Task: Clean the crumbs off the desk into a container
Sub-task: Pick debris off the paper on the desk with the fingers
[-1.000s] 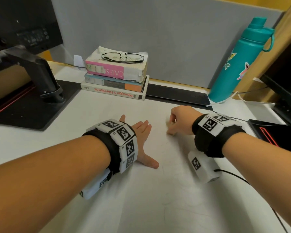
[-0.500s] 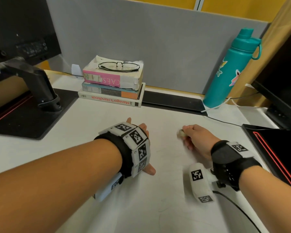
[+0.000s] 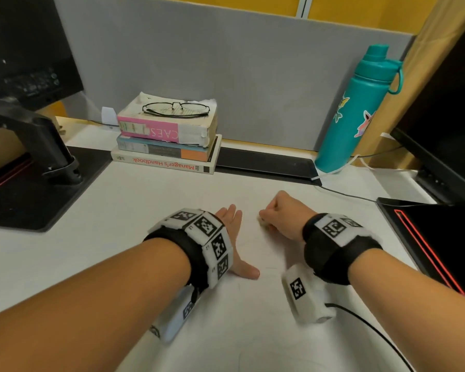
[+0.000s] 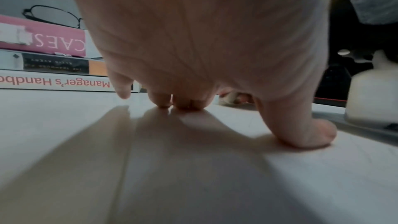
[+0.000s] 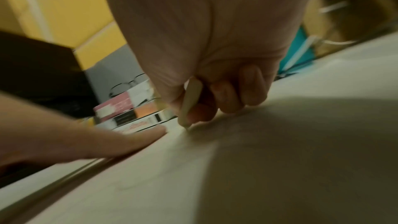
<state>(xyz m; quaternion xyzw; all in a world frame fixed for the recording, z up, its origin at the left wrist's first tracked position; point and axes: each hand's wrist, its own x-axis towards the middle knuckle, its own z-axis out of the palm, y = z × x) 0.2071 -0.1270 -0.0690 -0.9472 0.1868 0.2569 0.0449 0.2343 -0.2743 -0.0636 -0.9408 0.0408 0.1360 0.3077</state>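
Right hand point(image 3: 278, 216), clutching pale wad point(image 5: 190, 103), has swept closer to flat, open left hand point(image 3: 234, 237); crumbs probably being herded across desk point(image 3: 118, 224).

Both forearms reach forward over the counter point(image 3: 118, 237): the left hand point(image 3: 232, 237) lies flat, fingers point(image 4: 163, 101) straight, thumb splayed; the right hand point(image 3: 281, 216) is curled, pinching a small pale object point(image 5: 190, 101).
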